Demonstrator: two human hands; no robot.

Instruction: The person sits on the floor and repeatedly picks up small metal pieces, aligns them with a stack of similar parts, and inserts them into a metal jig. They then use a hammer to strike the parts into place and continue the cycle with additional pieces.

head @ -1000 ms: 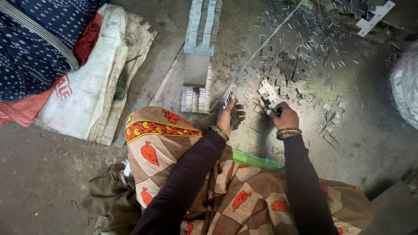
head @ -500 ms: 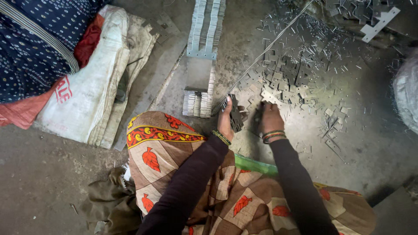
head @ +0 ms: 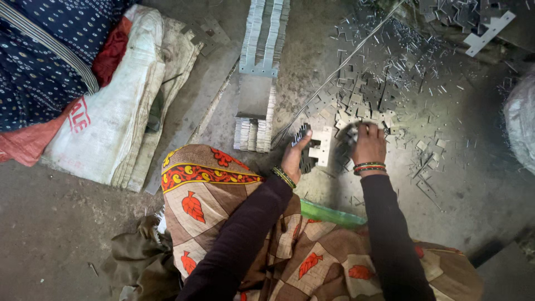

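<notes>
Landmark: the long row of stacked grey sheet-metal plates (head: 261,67) lying on the grey concrete floor (head: 67,245).

Left of that row, well apart: a white woven sack (head: 106,128) with a dark blue dotted cloth (head: 39,50) over its far end. Right of the row: a wide scatter of small flat grey metal stampings (head: 379,95) on the floor, with a thin metal wire (head: 340,64) running diagonally through it toward the row's near end.

Just right of the row's near end, the left hand (head: 292,159) is closed around a packed bundle of dark metal stampings (head: 306,153), a pale notched plate (head: 322,146) on the bundle's outer face. The right hand (head: 368,146) sits further right, at the near edge of the scatter, fingers curled down onto loose pieces; I cannot tell whether it has one pinched or is only pressing on them.

My read on doing this well:
- take pieces from the scatter's near edge, one at a time
- turn each so its notches match the pale plate before adding it
- keep the left grip square so the bundle doesn't fan out
- mind the cut edges, bare fingers
</notes>
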